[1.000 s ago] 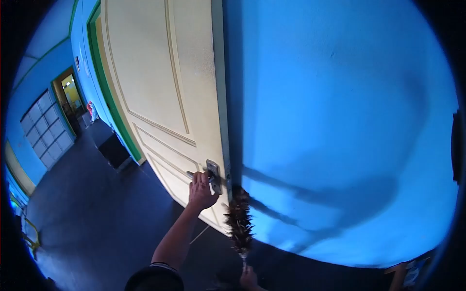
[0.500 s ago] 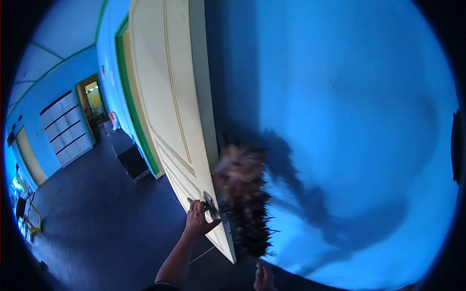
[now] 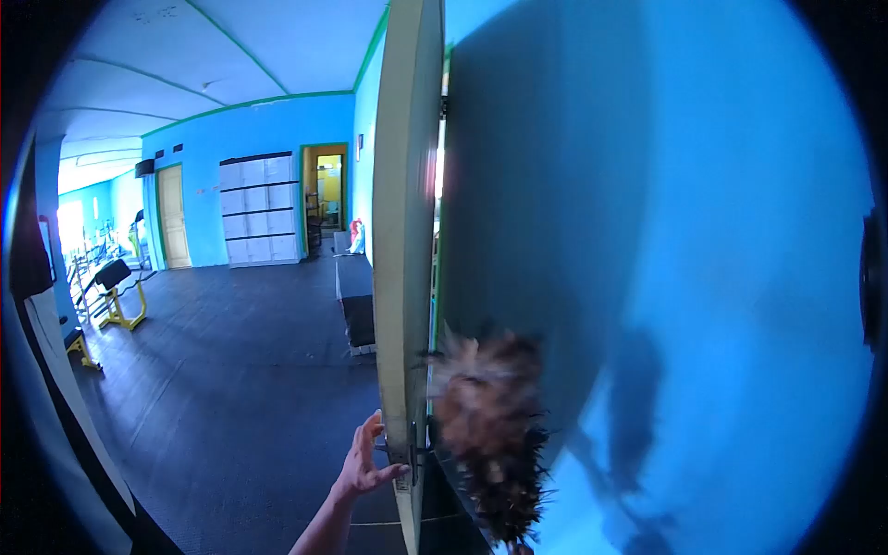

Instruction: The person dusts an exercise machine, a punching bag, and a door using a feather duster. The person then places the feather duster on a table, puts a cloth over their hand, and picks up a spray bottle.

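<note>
The cream door [image 3: 396, 231] stands nearly edge-on in the middle of the view. On its left side my left hand [image 3: 363, 462] is by the handle [image 3: 403, 453], fingers apart and thumb against the door's edge. To the right of the door a brown feather duster [image 3: 495, 425] is upright between the door and the blue wall [image 3: 740, 231], its top blurred. My right hand [image 3: 520, 548] shows only as a sliver at the bottom edge, at the duster's lower end.
Behind the door lies a dark floor [image 3: 231, 388] with a black box-like bench [image 3: 356, 310]. Farther off are a white cabinet [image 3: 259, 211], an open doorway [image 3: 324, 190] and yellow-framed gym equipment [image 3: 125, 301]. Shadows fall across the wall.
The view has turned left and up, showing more of the room. The door now appears edge-on. My left hand has opened away from the handle, and the duster has come beside the door's far face.
</note>
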The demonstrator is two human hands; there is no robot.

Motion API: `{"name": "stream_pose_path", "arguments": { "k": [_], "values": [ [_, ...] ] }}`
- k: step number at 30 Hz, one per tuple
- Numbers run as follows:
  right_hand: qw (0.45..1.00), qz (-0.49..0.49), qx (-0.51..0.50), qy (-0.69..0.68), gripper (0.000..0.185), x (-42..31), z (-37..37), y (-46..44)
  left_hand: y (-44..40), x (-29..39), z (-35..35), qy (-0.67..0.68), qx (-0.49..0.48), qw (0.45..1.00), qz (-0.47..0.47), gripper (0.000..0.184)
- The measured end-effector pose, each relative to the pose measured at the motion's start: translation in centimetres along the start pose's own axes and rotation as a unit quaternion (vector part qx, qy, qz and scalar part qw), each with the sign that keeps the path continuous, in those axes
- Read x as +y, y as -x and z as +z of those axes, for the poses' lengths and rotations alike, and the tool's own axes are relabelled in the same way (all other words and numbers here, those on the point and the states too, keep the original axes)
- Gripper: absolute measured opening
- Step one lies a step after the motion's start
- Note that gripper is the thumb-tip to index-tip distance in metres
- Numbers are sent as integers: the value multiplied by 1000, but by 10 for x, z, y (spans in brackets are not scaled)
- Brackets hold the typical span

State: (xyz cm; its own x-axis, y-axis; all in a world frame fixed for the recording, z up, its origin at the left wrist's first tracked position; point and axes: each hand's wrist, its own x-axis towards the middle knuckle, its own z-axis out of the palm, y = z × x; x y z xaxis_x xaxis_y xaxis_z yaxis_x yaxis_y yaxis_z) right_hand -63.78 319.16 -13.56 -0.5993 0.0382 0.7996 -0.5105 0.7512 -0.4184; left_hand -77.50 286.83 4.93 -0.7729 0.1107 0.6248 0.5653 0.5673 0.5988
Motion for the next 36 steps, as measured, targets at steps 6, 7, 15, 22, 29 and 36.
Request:
{"name": "stream_pose_path", "arguments": {
  "k": [6,7,15,22,29,36],
  "values": [
    [977,-200,-70,-7,25,46,24,-244,-6,-18,19,-126,208,969,48,64],
    [965,-256,-49,26,27,40,21,-284,-8,-19,15,-126,220,966,53,64],
    [888,-352,290,59,29,-154,-56,-631,-22,-35,-44,-160,299,941,-11,48],
    [871,-448,182,84,25,-268,-94,-645,-24,-44,-89,-73,319,938,-112,42],
    [888,-353,280,90,18,-317,-44,-717,-42,-71,-92,-144,438,886,-34,23],
    [901,-276,333,35,16,-378,-58,-805,-43,-81,-93,-141,424,894,-31,37]
  ]
}}
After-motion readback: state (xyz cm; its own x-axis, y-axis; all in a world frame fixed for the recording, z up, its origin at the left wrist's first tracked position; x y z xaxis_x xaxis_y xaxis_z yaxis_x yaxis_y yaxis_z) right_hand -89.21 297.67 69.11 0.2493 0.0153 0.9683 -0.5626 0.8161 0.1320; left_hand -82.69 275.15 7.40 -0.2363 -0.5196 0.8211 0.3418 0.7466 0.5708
